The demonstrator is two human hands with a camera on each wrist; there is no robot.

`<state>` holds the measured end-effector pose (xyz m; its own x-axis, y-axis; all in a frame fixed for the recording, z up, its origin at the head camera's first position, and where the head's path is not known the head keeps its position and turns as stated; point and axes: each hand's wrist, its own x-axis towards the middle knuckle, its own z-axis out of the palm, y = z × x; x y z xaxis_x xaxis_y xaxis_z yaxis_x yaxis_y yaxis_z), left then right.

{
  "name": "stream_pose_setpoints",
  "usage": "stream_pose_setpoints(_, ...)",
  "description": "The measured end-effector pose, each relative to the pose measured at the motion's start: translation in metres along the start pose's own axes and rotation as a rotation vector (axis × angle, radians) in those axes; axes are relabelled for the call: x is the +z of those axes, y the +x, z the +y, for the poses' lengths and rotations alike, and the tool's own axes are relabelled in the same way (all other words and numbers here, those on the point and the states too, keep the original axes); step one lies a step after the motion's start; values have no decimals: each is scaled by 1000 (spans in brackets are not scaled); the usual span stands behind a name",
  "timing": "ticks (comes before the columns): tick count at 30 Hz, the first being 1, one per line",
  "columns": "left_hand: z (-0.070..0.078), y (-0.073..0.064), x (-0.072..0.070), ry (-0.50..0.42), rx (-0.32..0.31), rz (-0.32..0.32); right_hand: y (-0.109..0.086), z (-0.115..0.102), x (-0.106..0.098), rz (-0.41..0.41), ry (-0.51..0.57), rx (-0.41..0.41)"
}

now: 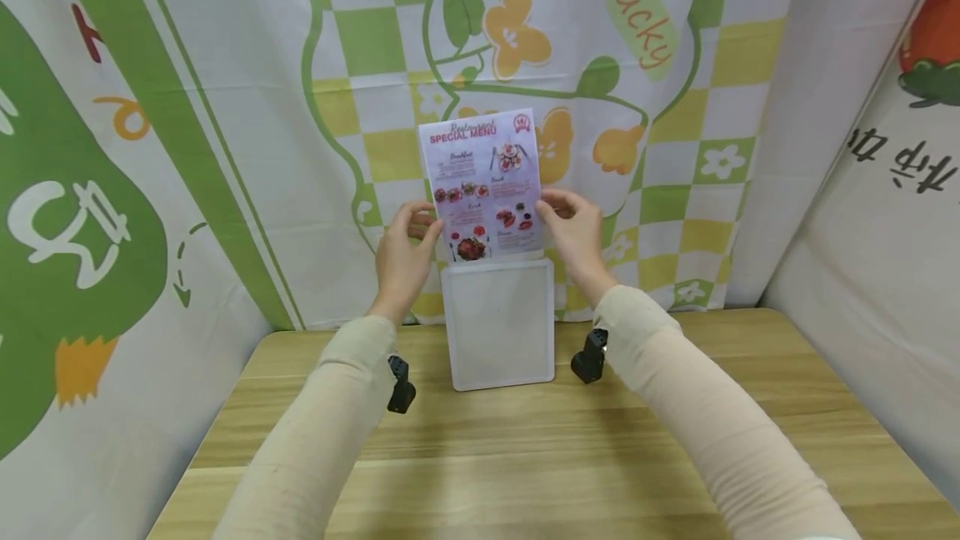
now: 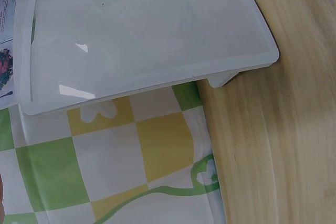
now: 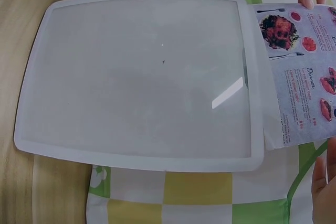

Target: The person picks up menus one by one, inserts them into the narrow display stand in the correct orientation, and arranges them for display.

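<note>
A printed menu sheet (image 1: 480,190) headed "Special Menu" stands upright between the two hands. My left hand (image 1: 408,252) pinches its left edge, while the right hand (image 1: 576,232) pinches the right edge, thumb toward me. Just below is a white display frame (image 1: 500,323) with a blank, glossy panel, standing on the table and leaning back slightly. The sheet's bottom edge meets the frame's top rim; in the right wrist view the menu (image 3: 294,77) lies right along that rim, and a clear strip shows beside it. Light glints off the frame panel (image 2: 152,24) in the left wrist view.
The wooden table (image 1: 510,457) ends at a printed cloth backdrop (image 1: 375,40) close behind the frame. Cloth walls stand on both sides. Black wrist devices (image 1: 401,384) hang under the sleeves. A small white foot (image 2: 220,79) juts from behind the frame.
</note>
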<state>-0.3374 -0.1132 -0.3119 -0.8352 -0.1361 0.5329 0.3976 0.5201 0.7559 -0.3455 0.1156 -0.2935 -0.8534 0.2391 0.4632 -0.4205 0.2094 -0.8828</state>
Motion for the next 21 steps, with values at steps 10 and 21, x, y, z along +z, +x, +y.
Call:
stream_pose_setpoints(10, -10, -7, 1, 25, -18, 5, -6, 9, 3, -28, -29, 21)
stream_pose_setpoints(21, -17, -13, 3, 29, -28, -32, -13, 18, 3, -32, -41, 19)
